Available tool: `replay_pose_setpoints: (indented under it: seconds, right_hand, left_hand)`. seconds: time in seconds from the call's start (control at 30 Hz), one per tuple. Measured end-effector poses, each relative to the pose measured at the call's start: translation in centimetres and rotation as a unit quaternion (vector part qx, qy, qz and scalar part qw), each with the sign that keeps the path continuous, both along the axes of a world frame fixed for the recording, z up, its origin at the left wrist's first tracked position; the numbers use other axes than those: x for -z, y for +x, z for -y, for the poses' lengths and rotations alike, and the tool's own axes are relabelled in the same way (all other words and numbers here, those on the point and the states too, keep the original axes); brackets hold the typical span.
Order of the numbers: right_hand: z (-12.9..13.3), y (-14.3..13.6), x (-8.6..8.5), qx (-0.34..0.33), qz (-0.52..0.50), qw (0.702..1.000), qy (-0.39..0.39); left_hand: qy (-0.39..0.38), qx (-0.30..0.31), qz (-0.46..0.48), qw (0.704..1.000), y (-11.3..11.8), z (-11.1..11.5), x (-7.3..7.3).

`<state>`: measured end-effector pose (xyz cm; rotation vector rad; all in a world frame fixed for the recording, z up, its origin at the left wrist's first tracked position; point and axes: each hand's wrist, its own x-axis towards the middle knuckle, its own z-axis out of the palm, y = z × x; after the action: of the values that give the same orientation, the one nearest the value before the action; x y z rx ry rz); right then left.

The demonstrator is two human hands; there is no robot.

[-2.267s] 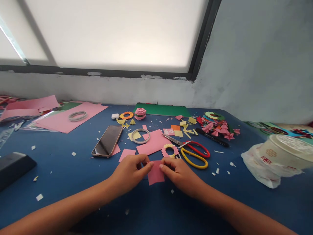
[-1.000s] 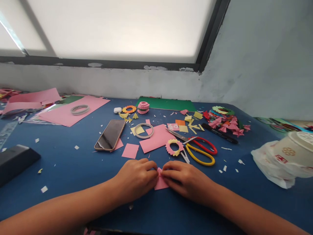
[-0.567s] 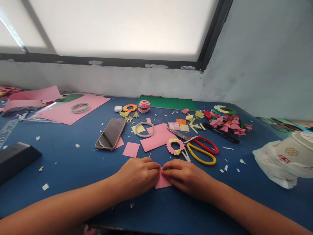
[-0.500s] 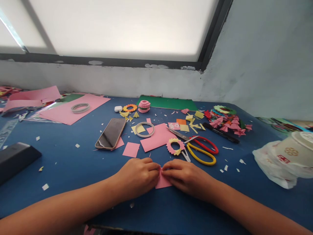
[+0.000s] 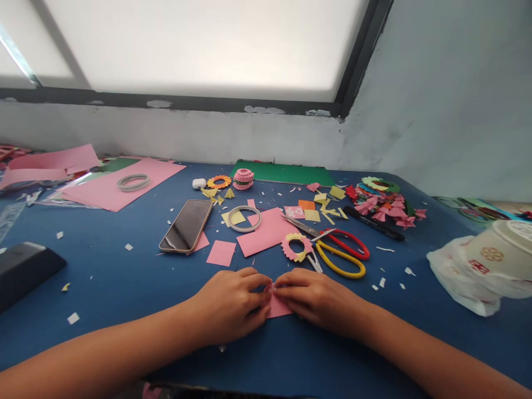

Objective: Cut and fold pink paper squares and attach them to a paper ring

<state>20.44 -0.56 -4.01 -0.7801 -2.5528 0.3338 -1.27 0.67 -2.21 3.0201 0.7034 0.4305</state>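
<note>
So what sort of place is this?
Probably a craft table in some room; I can't tell whether it's a home or a school. The scissors, a tape roll and the pile of folded paper shapes suggest that.

A wide window (image 5: 208, 44) fills the upper part of the view, its pale panel glowing evenly and brightest low toward the middle. A dark frame (image 5: 361, 55) borders it below and slants up along its right side, with whitish patches (image 5: 264, 110) smeared on the lower bar. At the far left, a shadowy diagonal band (image 5: 62, 44) crosses the panel beside a bright sliver (image 5: 14, 52). Beneath the window runs a strip of whitish wall; the grey-green right-hand wall (image 5: 449, 100) is faintly smudged. The dark blue surface (image 5: 124, 288) reaches back toward the wall, its far right corner rounded.
</note>
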Motion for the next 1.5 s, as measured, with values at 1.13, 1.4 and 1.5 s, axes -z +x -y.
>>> replay_pose_setpoints:
  seconds: [1.13,1.4,1.5]
  right_hand:
    - [0.7,0.1,-1.4,0.024,0.078,0.995,-0.052]
    - [0.1,0.1,-1.1,-0.008,0.051,0.997,-0.063]
    - [-0.1,0.0,-1.1,-0.001,0.024,0.997,-0.079]
  left_hand:
    - [0.015,0.044,-0.007,0.999,-0.6,0.9,-0.7]
    - [-0.072,0.002,-0.016,0.997,0.0,-0.4,-0.1]
    - [-0.102,0.002,-0.002,0.995,0.0,-0.6,-0.2]
